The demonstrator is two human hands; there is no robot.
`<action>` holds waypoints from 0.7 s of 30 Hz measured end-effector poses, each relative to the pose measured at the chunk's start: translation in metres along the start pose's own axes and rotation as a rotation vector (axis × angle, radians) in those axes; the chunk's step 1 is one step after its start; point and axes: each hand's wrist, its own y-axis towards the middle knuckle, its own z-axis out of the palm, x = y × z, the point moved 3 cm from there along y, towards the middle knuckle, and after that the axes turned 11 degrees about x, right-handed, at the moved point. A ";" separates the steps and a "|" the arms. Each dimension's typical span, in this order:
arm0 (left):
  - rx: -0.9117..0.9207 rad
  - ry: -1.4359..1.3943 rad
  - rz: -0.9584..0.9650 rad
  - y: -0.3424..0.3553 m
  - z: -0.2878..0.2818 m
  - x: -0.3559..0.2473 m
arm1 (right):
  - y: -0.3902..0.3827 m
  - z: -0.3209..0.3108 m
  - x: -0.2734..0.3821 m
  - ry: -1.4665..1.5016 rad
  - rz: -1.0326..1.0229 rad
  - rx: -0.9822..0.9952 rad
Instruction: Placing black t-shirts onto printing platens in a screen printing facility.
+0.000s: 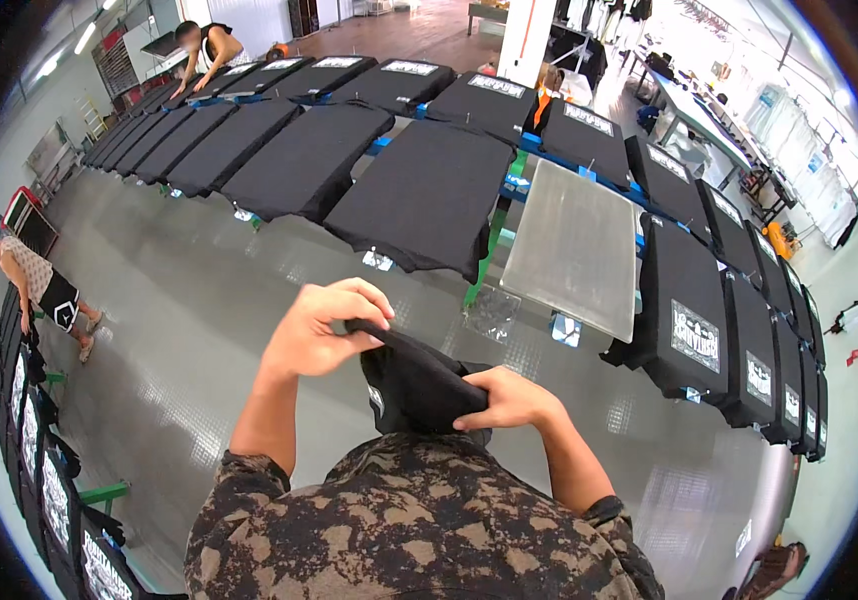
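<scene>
A bunched black T-shirt hangs close in front of my chest, stretched between both hands. My left hand pinches its upper left edge between thumb and fingers. Lower down on the right, my right hand grips the cloth with the thumb on top. A small pale patch shows on the shirt's left side; the rest of its shape is hidden in folds. Beyond my hands stands a flat grey board with its surface showing. Left of it, a black shirt is stretched over another board.
Boards dressed in black shirts run in long rows to both sides; a printed shirt is on the right. Another printed row stands at lower left. One person leans over the far row, another stands at left. Grey floor lies between.
</scene>
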 end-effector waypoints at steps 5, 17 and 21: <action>-0.194 -0.334 0.173 -0.012 -0.039 -0.017 | 0.025 0.033 -0.074 -0.298 0.339 0.133; -0.331 0.259 -0.296 0.002 -0.122 0.022 | -0.175 -0.169 0.001 -0.454 0.071 -0.906; -0.222 0.224 -0.285 0.022 -0.119 0.026 | -0.202 -0.166 0.034 -0.285 -0.013 -1.062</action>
